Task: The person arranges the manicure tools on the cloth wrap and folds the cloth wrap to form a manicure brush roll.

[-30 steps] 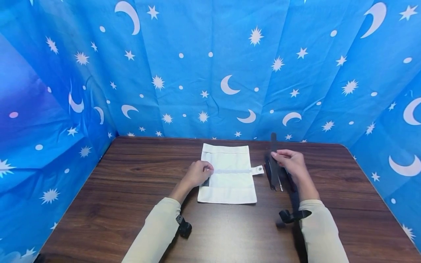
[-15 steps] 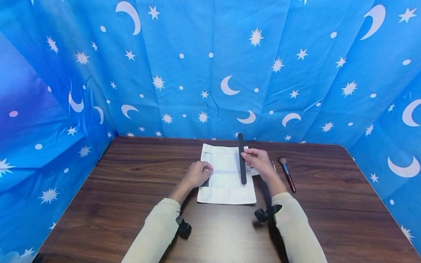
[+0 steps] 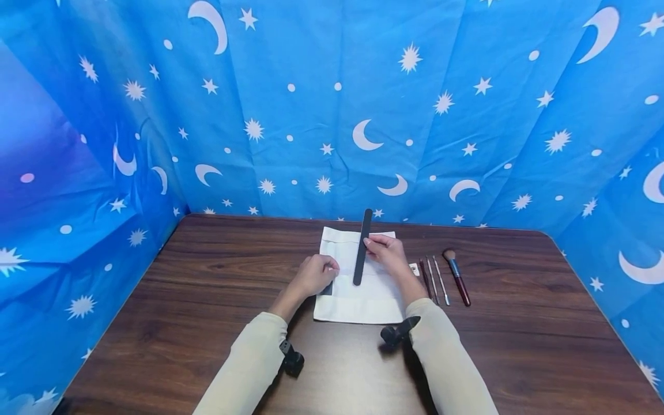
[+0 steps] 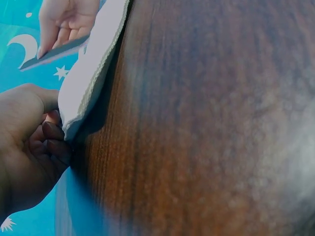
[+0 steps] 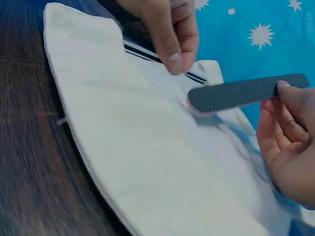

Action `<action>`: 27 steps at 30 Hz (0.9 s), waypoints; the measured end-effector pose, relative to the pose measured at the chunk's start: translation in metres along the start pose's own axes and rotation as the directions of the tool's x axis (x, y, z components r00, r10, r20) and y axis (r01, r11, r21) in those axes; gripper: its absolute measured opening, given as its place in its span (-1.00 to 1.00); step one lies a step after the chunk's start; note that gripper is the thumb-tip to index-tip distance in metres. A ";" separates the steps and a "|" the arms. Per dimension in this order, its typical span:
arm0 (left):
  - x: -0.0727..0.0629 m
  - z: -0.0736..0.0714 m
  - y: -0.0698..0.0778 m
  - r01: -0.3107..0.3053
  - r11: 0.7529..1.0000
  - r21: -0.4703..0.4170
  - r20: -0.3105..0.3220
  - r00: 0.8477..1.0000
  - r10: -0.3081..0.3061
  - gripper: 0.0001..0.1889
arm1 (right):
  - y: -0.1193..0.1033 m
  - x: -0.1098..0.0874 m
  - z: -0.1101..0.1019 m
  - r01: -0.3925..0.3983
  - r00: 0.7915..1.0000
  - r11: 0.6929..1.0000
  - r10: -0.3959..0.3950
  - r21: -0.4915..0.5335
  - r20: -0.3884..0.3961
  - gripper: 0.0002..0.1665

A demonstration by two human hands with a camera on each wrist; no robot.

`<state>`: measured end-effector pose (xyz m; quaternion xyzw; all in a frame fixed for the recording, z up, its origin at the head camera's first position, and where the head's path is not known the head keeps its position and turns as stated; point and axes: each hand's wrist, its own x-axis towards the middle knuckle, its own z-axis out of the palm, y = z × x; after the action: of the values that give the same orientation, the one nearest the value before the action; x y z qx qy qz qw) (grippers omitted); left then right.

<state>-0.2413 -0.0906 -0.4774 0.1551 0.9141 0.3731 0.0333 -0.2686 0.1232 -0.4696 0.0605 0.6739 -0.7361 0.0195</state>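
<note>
A dark grey nail file point(image 3: 362, 248) is pinched by my right hand point(image 3: 386, 252), thumb on one face, and tilts above the white cloth roll point(image 3: 358, 311). In the right wrist view the file's rounded end point(image 5: 211, 98) hangs over the cloth. My left hand point(image 3: 314, 275) holds the roll's left edge with curled fingers; the left wrist view has them at the cloth edge point(image 4: 93, 69). A dark strip point(image 3: 328, 289) lies under that hand, and black-and-white stripes point(image 5: 142, 55) show beside its fingertips in the right wrist view.
Right of the cloth lie a makeup brush point(image 3: 456, 276), two thin metal tools point(image 3: 441, 280) and a dark slim stick point(image 3: 425, 276). A snap tab point(image 3: 414, 269) sticks out from the cloth. Behind the wooden table point(image 3: 207, 276) hangs a blue star curtain point(image 3: 290, 115).
My right hand has carried the nail file left from beside the other tools to over the cloth roll. The left hand stays at the cloth's left edge.
</note>
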 end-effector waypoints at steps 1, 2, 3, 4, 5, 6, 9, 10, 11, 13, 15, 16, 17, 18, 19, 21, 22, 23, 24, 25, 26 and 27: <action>0.000 0.000 0.000 0.002 1.000 0.001 0.001 1.000 -0.002 -0.91 | 0.002 0.001 0.002 0.003 1.000 1.000 -0.003 0.031 -0.002 -0.62; 0.000 0.001 0.001 0.002 1.000 0.003 0.001 1.000 -0.002 -0.91 | 0.004 0.002 0.003 0.007 1.000 0.998 -0.007 0.058 -0.007 -0.63; 0.000 0.001 0.001 -0.002 1.000 0.005 0.000 1.000 0.002 -0.91 | 0.005 0.003 0.005 0.008 1.000 0.996 -0.007 0.086 -0.014 -0.66; 0.001 0.001 0.001 -0.003 1.000 0.010 0.001 1.000 0.003 -0.91 | 0.006 0.004 0.006 0.009 1.000 0.993 -0.006 0.114 -0.023 -0.69; 0.001 0.001 0.001 -0.009 1.000 0.013 0.000 1.000 0.009 -0.91 | 0.007 0.005 0.008 0.010 0.999 0.991 -0.006 0.136 -0.033 -0.74; 0.001 0.001 0.001 -0.014 1.000 0.018 -0.001 1.000 0.014 -0.92 | 0.008 0.006 0.009 0.009 0.999 0.987 -0.002 0.160 -0.044 -0.78; 0.001 0.001 0.000 -0.030 0.999 0.020 -0.009 1.000 0.030 -0.91 | 0.008 0.007 0.013 0.002 0.997 0.975 0.015 0.222 -0.073 -0.87; 0.002 0.002 -0.001 -0.029 0.999 0.021 -0.010 1.000 0.029 -0.91 | 0.009 0.008 0.013 -0.002 0.997 0.971 0.021 0.237 -0.077 -0.88; 0.002 0.001 -0.001 -0.030 0.999 0.019 -0.012 0.999 0.030 -0.91 | 0.009 0.008 0.014 -0.008 0.996 0.968 0.029 0.249 -0.079 -0.90; 0.001 0.001 -0.002 -0.024 1.000 0.011 -0.010 1.000 0.025 -0.91 | 0.008 0.009 0.014 -0.021 0.996 0.961 0.045 0.274 -0.081 -0.93; 0.001 0.001 -0.002 -0.024 1.000 0.011 -0.010 1.000 0.025 -0.91 | 0.008 0.009 0.013 -0.030 0.995 0.955 0.056 0.294 -0.081 -0.95; 0.001 0.001 -0.002 -0.023 1.000 0.012 -0.009 1.000 0.024 -0.90 | 0.008 0.009 0.013 -0.034 0.994 0.952 0.062 0.304 -0.084 -0.96; 0.001 0.000 -0.001 -0.023 1.000 0.011 -0.010 1.000 0.024 -0.90 | 0.008 0.009 0.012 -0.037 0.994 0.949 0.068 0.313 -0.088 -0.96; 0.000 0.000 -0.001 -0.024 1.000 0.010 -0.011 1.000 0.024 -0.90 | 0.008 0.009 0.012 -0.039 0.994 0.947 0.070 0.319 -0.088 -0.96; 0.000 0.000 -0.001 -0.026 1.000 0.011 -0.014 1.000 0.026 -0.90 | 0.007 0.009 0.012 -0.038 0.994 0.945 0.070 0.324 -0.089 -0.95; 0.000 0.000 -0.001 -0.023 1.000 0.007 -0.015 1.000 0.024 -0.89 | 0.007 0.009 0.012 -0.037 0.993 0.944 0.071 0.329 -0.092 -0.95; 0.000 0.000 -0.001 -0.022 1.000 0.004 -0.014 1.000 0.022 -0.89 | 0.007 0.009 0.012 -0.037 0.993 0.942 0.072 0.333 -0.094 -0.94; 0.000 0.000 -0.001 -0.021 1.000 0.003 -0.014 1.000 0.021 -0.89 | 0.007 0.009 0.012 -0.037 0.993 0.943 0.072 0.331 -0.095 -0.92; 0.000 0.000 -0.001 -0.022 1.000 0.004 -0.015 1.000 0.022 -0.89 | 0.007 0.009 0.012 -0.036 0.992 0.943 0.073 0.331 -0.099 -0.91; 0.000 0.000 -0.001 -0.023 1.000 0.004 -0.016 1.000 0.023 -0.89 | 0.007 0.009 0.012 -0.035 0.992 0.942 0.074 0.333 -0.103 -0.91; -0.001 0.000 -0.001 -0.025 1.000 0.004 -0.017 1.000 0.025 -0.89 | 0.007 0.009 0.013 -0.035 0.991 0.942 0.075 0.333 -0.108 -0.90; -0.001 0.000 0.000 -0.027 1.000 0.005 -0.020 0.999 0.027 -0.89 | 0.007 0.009 0.013 -0.035 0.990 0.941 0.077 0.335 -0.115 -0.90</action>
<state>-0.2405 -0.0911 -0.4778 0.1639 0.9132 0.3727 0.0188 -0.2776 0.1104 -0.4761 0.1287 0.5379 -0.8330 -0.0129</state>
